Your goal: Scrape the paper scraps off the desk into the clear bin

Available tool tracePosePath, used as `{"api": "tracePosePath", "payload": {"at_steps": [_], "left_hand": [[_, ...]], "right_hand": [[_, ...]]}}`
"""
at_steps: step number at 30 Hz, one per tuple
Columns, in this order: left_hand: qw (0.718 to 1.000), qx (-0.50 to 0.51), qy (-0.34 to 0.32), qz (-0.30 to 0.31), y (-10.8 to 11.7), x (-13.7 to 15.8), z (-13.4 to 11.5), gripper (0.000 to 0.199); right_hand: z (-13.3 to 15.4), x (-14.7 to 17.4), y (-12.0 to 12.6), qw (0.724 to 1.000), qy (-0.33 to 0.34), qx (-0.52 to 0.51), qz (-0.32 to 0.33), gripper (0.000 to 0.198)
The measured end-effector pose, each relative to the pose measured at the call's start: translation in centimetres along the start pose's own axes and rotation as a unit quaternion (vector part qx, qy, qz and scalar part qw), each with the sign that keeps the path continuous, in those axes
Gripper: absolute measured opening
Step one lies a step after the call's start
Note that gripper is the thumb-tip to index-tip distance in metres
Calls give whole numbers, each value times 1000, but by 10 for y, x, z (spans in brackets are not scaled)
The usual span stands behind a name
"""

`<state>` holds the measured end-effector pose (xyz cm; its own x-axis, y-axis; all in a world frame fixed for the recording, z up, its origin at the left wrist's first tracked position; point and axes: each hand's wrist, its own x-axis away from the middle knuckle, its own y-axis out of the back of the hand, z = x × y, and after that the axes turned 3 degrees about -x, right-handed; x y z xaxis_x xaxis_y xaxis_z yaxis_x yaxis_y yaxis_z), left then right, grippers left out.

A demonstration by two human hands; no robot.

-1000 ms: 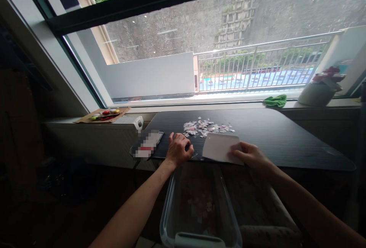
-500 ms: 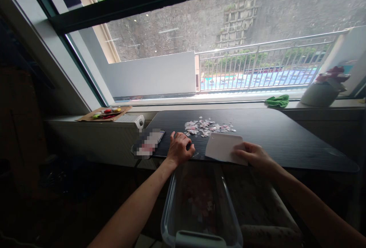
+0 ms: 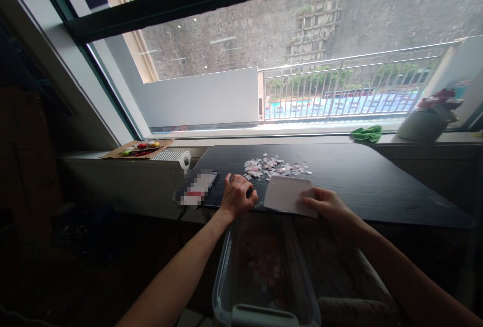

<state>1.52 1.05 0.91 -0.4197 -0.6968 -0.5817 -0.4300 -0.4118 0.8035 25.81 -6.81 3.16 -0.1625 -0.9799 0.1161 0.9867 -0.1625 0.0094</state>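
Observation:
My right hand (image 3: 326, 205) grips a flat white sheet or card (image 3: 285, 193) by its right end, thumb on top. The card tilts over the near edge of the dark table (image 3: 350, 171). On the left, my left hand (image 3: 238, 195) rests at the table edge with its fingers curled and thumb and forefinger close together. What they hold, if anything, is too small to make out. Just beyond both hands lies a loose pile of small whitish and pinkish paper-like pieces (image 3: 267, 166). Below the table edge stands a clear plastic bin (image 3: 305, 271) with similar pieces inside.
A phone (image 3: 199, 188), partly blurred out, lies left of my left hand. A radiator (image 3: 169, 159) stands beside the table, with a cardboard sheet (image 3: 113, 153) bearing colourful items. A green cloth (image 3: 368, 134) and a pale container (image 3: 422, 123) sit on the windowsill.
My right hand and the white card have shifted slightly left, towards my left hand. The left hand and the pile look unchanged.

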Motion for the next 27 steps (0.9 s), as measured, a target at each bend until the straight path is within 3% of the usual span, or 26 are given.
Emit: {"api": "tracePosePath", "payload": {"at_steps": [6,11,18,24,27], "left_hand": [[1000,3,5,1,1,0,-1,11],[1000,6,5,4,2,-1,-2,12],[1000,6,5,2,1,-1,-2,12],[1000,-2,6,8,2,-1,-2,12],[1000,0,6,7,2,-1,-2,11]], "right_hand": [[0,4,0,1000,13,18,13,32],[-4,-3,10,996,71,61,-7,27],[-10,-22,6,993,67,80,50,26],[0,-13,4,991,65,47,110,34],[0,-13,7,992,83,38,87,37]]}}
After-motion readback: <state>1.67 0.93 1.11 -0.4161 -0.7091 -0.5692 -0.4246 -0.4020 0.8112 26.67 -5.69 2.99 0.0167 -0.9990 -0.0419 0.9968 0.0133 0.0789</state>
